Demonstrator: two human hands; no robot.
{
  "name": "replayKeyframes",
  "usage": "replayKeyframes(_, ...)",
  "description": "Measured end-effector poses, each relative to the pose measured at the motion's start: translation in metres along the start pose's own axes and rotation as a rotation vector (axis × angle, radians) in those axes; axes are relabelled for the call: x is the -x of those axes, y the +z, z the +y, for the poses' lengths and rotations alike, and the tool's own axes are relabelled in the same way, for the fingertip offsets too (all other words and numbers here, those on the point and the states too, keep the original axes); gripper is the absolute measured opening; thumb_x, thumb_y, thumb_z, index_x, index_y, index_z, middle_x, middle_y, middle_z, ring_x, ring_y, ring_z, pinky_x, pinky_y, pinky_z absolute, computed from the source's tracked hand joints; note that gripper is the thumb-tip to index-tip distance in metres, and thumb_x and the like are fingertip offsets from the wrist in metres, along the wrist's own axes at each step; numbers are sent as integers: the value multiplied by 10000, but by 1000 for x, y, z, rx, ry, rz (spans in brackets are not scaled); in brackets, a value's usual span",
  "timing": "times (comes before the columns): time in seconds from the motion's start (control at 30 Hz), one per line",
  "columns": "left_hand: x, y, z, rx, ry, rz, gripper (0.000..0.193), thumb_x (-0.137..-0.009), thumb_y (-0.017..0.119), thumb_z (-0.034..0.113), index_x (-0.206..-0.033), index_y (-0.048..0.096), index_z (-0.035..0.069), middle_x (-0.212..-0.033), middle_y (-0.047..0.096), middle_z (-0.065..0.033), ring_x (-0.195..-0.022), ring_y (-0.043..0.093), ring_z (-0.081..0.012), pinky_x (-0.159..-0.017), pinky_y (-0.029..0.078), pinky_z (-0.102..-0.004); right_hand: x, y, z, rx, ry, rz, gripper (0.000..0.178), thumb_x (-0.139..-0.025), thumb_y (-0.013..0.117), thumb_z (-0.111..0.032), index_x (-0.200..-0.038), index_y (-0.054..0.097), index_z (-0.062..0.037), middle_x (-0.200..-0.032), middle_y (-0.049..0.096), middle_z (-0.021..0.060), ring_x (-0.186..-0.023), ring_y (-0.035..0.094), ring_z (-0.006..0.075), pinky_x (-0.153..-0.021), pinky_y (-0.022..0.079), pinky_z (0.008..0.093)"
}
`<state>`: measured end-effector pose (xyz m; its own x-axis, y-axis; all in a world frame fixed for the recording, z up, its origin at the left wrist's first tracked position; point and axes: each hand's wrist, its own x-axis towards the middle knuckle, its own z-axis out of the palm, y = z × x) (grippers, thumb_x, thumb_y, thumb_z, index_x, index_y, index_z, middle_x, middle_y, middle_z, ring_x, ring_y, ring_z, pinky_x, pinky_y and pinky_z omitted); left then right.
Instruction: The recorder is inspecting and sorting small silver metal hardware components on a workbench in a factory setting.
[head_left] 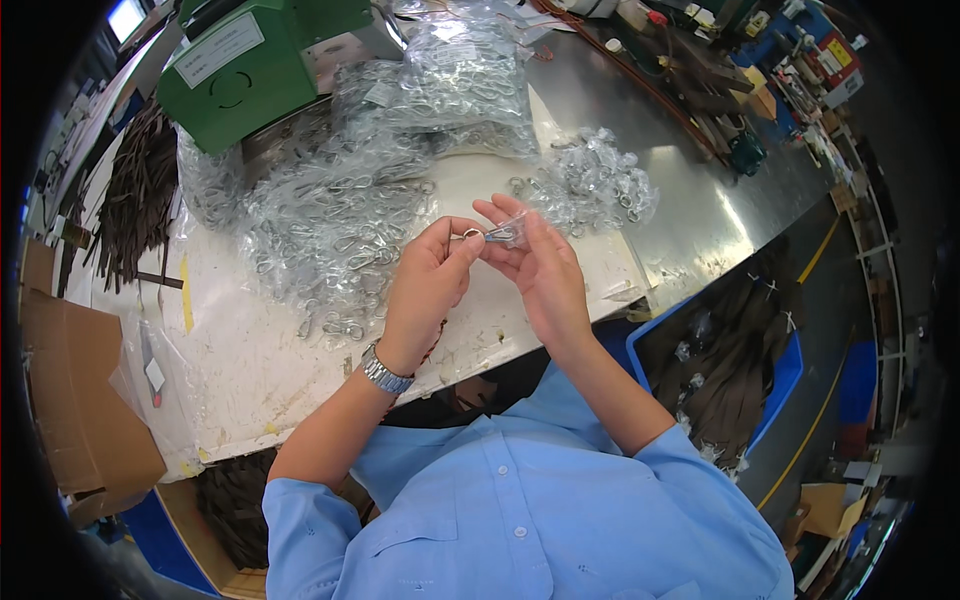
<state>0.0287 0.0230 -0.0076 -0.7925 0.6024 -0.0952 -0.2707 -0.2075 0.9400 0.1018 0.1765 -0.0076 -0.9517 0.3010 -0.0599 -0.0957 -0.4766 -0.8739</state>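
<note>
Above the near part of the white worktop, my left hand (422,290) pinches the ring end of a small metal snap hook (492,237) between thumb and forefinger. The hook's other end sits in a clear plastic wrapper (514,232). My right hand (552,290) grips that wrapped end with the thumb against the fingers, while some fingertips stick out beyond it. To the left and beyond the hands spreads a large heap of metal hooks in clear plastic (335,215). A smaller heap of wrapped hooks (590,180) lies just beyond my right hand.
A green machine (235,85) stands at the far left, with dark brown straps (140,190) beside it. Full plastic bags (465,80) are stacked at the back. A cardboard box (85,390) is at the left edge; a blue bin (790,375) of brown straps sits right, below the table.
</note>
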Motion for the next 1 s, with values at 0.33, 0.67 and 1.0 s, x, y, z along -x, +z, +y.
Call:
replayKeyframes(0.33,0,1,-1,-233,63,-30,169,-1079,685,183,-1015,735,35,-787,735,1,-590,464,1,-559,341,-201,10,7,14,42,52,-83,531,-1193,474,-387,-1494,583,36,-1539,617,193,-1216,692,207,-1018,549,342)
replayKeyframes(0.67,-12,-19,35,-43,-100,-211,217,-1048,749,223,-1135,753,25,-789,654,70,-590,433,12,-522,304,-191,-2,-41,-38,220,315,-416,385,-1176,532,-336,-1035,705,-23,-992,745,93,-701,650,95,-650,517,243)
replayKeyframes(1.0,-13,-17,5,-308,55,-83,142,-1036,746,178,-970,697,62,-712,626,59,-574,464,-1,-518,313,-190,8,-20,-26,387,282,-341,252,-1124,624,-209,-1157,720,22,-1034,775,95,-683,615,94,-630,496,251)
